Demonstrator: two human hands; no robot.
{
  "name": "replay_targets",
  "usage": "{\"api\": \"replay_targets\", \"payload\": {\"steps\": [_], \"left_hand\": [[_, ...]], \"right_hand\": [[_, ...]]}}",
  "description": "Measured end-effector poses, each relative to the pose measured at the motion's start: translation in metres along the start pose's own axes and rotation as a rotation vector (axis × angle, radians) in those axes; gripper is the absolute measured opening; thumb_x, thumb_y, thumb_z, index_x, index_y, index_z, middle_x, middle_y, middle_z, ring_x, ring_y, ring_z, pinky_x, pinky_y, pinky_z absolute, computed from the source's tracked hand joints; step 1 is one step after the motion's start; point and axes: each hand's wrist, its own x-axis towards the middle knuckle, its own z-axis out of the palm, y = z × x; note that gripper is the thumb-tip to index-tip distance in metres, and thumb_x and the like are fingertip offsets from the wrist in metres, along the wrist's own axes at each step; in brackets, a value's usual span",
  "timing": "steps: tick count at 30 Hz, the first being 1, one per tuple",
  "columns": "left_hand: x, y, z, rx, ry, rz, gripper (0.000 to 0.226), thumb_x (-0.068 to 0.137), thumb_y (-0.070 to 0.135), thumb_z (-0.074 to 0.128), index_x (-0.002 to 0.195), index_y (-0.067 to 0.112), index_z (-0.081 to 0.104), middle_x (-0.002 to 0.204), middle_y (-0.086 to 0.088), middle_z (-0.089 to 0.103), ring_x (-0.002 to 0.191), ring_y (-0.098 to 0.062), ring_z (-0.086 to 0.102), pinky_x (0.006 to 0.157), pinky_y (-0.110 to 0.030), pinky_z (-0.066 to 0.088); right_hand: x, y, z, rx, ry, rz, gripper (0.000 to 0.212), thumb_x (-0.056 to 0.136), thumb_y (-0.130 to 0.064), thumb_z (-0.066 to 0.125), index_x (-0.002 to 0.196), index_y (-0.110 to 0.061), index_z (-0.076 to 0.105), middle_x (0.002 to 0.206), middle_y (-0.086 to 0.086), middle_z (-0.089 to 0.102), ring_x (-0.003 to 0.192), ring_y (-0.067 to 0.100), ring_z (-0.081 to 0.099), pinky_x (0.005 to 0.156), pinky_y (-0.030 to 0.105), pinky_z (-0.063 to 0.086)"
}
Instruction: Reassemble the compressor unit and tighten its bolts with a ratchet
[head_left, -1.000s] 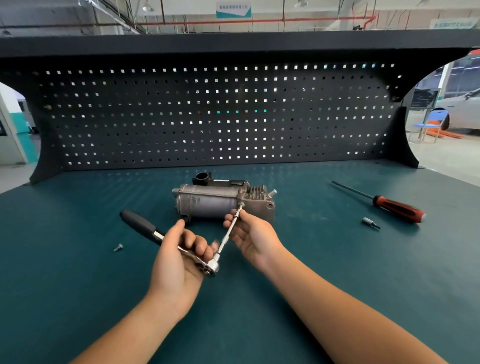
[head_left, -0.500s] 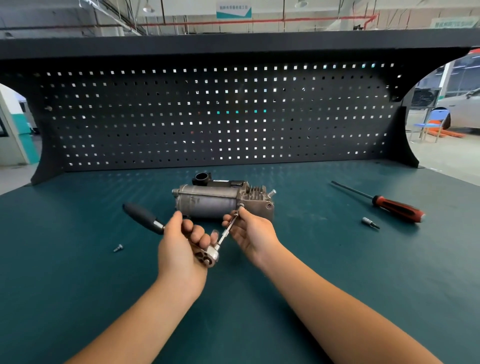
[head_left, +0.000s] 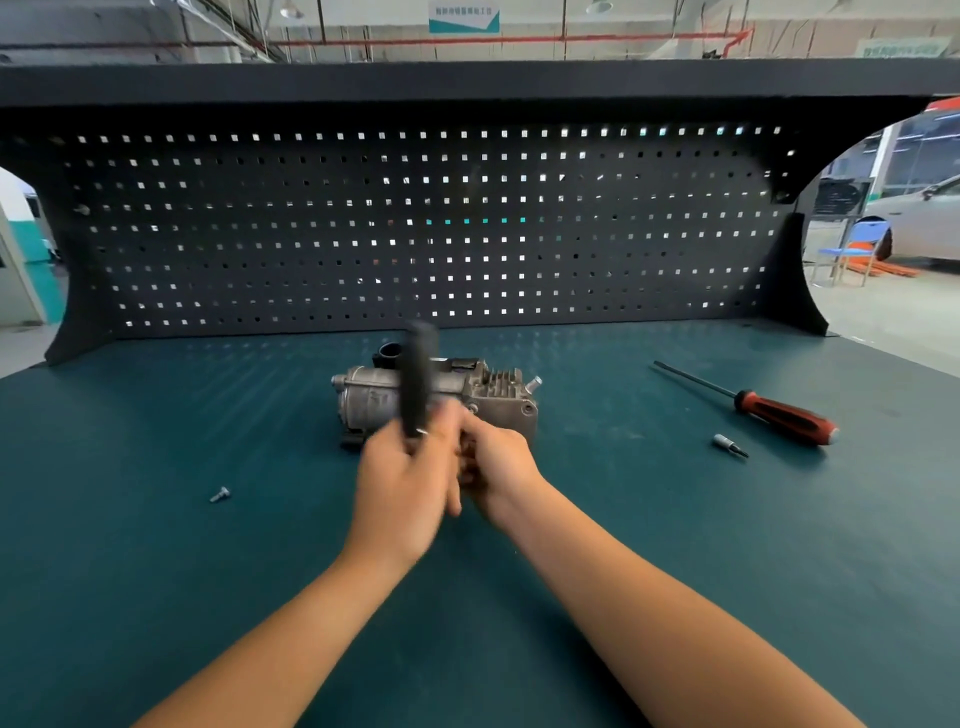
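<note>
While its handle pointed left a moment ago, the ratchet (head_left: 418, 379) now stands upright and blurred at mid-frame, gripped by the left hand (head_left: 402, 486); I judge this a tightening swing at the compressor (head_left: 366, 402) just behind. The right hand (head_left: 501, 462) is curled, holding what I cannot tell. The teal bench (head_left: 156, 571) carries a bolt (head_left: 220, 494) at lower left and a screwdriver (head_left: 784, 413) at right. A pegboard (head_left: 467, 234) stands behind.

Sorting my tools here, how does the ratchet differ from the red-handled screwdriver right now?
The ratchet has a black handle; the screwdriver a red one. The ratchet stands upright, gripped by the left hand; the screwdriver lies flat on the bench, untouched. Both are slim hand tools.
</note>
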Motion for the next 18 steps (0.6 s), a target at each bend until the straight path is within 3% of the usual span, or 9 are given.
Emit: {"api": "replay_targets", "payload": {"steps": [2, 5, 7, 9, 11, 13, 15, 18], "left_hand": [[0.005, 0.005, -0.007, -0.317, 0.184, -0.167, 0.044, 0.096, 0.038, 0.044, 0.061, 0.013, 0.049, 0.04, 0.004, 0.045, 0.038, -0.012, 0.052, 0.048, -0.021, 0.043], [0.008, 0.007, -0.019, -0.597, 0.346, -0.43, 0.04, 0.097, 0.042, 0.041, 0.073, 0.013, 0.054, 0.062, -0.002, 0.059, 0.059, -0.015, 0.066, 0.064, -0.035, 0.048], [0.003, 0.007, -0.02, -0.586, 0.327, -0.553, 0.033, 0.095, 0.04, 0.042, 0.082, 0.013, 0.054, 0.079, -0.008, 0.063, 0.075, -0.022, 0.066, 0.067, -0.043, 0.048], [-0.005, 0.008, -0.018, -0.548, 0.221, -0.666, 0.022, 0.092, 0.034, 0.049, 0.092, 0.013, 0.054, 0.085, -0.016, 0.067, 0.079, -0.033, 0.068, 0.059, -0.047, 0.053], [-0.014, 0.01, -0.013, -0.495, 0.048, -0.755, 0.015, 0.088, 0.022, 0.055, 0.095, 0.009, 0.058, 0.079, -0.021, 0.07, 0.07, -0.037, 0.07, 0.045, -0.037, 0.055], [-0.016, 0.01, -0.007, -0.381, -0.073, -0.75, 0.009, 0.087, 0.009, 0.055, 0.09, 0.005, 0.063, 0.074, -0.018, 0.069, 0.058, -0.027, 0.069, 0.037, -0.023, 0.05], [-0.013, 0.007, -0.005, -0.126, -0.106, -0.597, 0.015, 0.089, 0.001, 0.053, 0.093, 0.013, 0.061, 0.068, -0.009, 0.069, 0.046, -0.015, 0.061, 0.034, -0.018, 0.043], [-0.007, -0.004, -0.011, 0.442, -0.163, -0.297, 0.023, 0.087, 0.012, 0.056, 0.104, 0.028, 0.055, 0.057, 0.002, 0.06, 0.044, -0.007, 0.051, 0.042, -0.019, 0.039]], "right_hand": [[0.004, 0.003, -0.002, 0.006, -0.04, 0.0, 0.031, 0.098, -0.027, 0.046, 0.077, -0.007, 0.058, 0.048, -0.003, 0.047, 0.042, 0.008, 0.036, 0.043, 0.019, 0.028], [0.003, 0.003, -0.001, 0.154, -0.054, 0.048, 0.032, 0.098, -0.025, 0.046, 0.073, -0.009, 0.055, 0.045, -0.007, 0.057, 0.03, 0.003, 0.031, 0.034, 0.015, 0.024], [0.001, 0.002, -0.002, 0.169, -0.059, 0.073, 0.031, 0.098, -0.027, 0.046, 0.075, -0.01, 0.056, 0.049, -0.007, 0.062, 0.029, 0.002, 0.032, 0.034, 0.015, 0.025], [0.003, 0.003, -0.004, 0.152, -0.05, 0.078, 0.031, 0.098, -0.029, 0.045, 0.075, -0.011, 0.057, 0.051, -0.008, 0.064, 0.029, 0.001, 0.033, 0.035, 0.015, 0.027], [0.003, 0.002, -0.008, 0.109, -0.041, 0.079, 0.033, 0.098, -0.033, 0.046, 0.075, -0.012, 0.06, 0.052, -0.008, 0.065, 0.032, 0.002, 0.039, 0.036, 0.015, 0.032], [0.002, 0.001, -0.013, 0.054, -0.034, 0.052, 0.034, 0.096, -0.035, 0.049, 0.075, -0.012, 0.064, 0.055, -0.007, 0.067, 0.042, 0.007, 0.051, 0.043, 0.019, 0.042], [0.002, 0.0, -0.015, -0.042, 0.002, -0.005, 0.035, 0.094, -0.035, 0.054, 0.072, -0.011, 0.065, 0.055, -0.003, 0.065, 0.047, 0.01, 0.056, 0.047, 0.02, 0.046], [0.006, 0.002, -0.016, -0.281, 0.113, -0.134, 0.04, 0.09, -0.037, 0.059, 0.058, -0.012, 0.06, 0.052, -0.003, 0.057, 0.043, 0.01, 0.048, 0.045, 0.02, 0.037]]}}
